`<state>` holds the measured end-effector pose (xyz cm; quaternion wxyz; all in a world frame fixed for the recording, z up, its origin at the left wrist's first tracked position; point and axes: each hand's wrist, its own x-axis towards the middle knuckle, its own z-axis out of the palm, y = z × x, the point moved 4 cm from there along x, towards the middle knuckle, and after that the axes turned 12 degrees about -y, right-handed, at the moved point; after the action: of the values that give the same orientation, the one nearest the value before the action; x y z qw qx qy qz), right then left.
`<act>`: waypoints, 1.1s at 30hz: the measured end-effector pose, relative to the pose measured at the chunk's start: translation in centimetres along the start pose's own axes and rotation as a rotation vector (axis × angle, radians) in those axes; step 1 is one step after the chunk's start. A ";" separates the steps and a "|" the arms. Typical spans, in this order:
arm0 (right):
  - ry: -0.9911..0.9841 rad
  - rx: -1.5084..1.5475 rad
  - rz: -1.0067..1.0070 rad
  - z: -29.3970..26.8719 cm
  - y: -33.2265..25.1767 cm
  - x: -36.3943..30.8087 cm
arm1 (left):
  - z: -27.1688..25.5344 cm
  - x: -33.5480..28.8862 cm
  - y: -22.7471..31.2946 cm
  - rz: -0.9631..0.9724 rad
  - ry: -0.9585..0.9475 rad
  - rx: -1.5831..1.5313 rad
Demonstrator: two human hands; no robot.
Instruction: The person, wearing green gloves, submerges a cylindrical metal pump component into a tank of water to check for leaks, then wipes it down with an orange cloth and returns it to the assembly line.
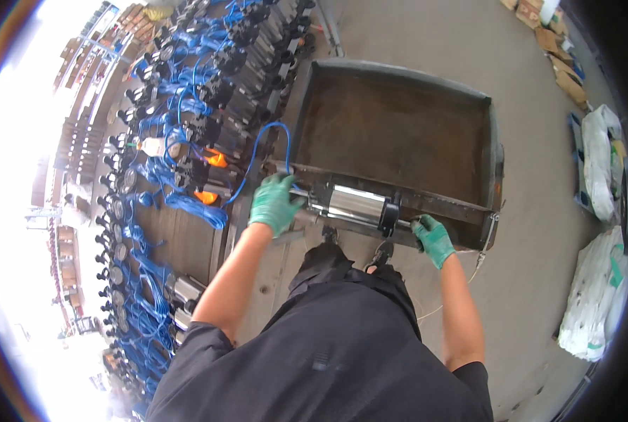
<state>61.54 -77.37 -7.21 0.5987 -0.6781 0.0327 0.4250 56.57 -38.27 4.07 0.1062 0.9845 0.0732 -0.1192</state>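
A shiny metal cylinder with black end fittings (356, 203) lies crosswise in front of me, along the near edge of a metal tray (398, 68). Thin rods stick out from both of its ends. My left hand (274, 204), in a green glove, is closed around the left end part, though its fingertips are partly hidden. At the other end, my right hand (434, 240), gloved in green too, has its fingers curled on the tip of the right rod. A blue cable (271, 125) loops up beside my left hand and runs off to the left.
Left of the tray stand dense rows of similar metal cylinders (240, 105) with black heads and coiled blue cables (194, 204). Orange pieces (215, 158) and a pale bottle (157, 147) lie among them. A cord (481, 259) hangs from the tray's right corner. White sacks (594, 295) lie far right.
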 end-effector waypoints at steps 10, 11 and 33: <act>-0.246 -0.463 0.177 -0.3 -2.2 -1.0 | 6.6 3.3 -11.8 0.236 -0.608 -0.785; -0.252 -0.451 0.126 0.0 -1.7 -0.6 | 8.1 3.6 -14.1 0.222 -0.602 -0.948; -0.170 -0.415 0.220 -1.7 -0.3 -0.4 | 7.2 4.3 -11.3 0.615 -0.188 -0.340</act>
<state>62.33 -78.94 -6.87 0.3974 -0.7405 -0.0321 0.5410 57.21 -28.42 -6.02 0.3053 0.9135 -0.2178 -0.1579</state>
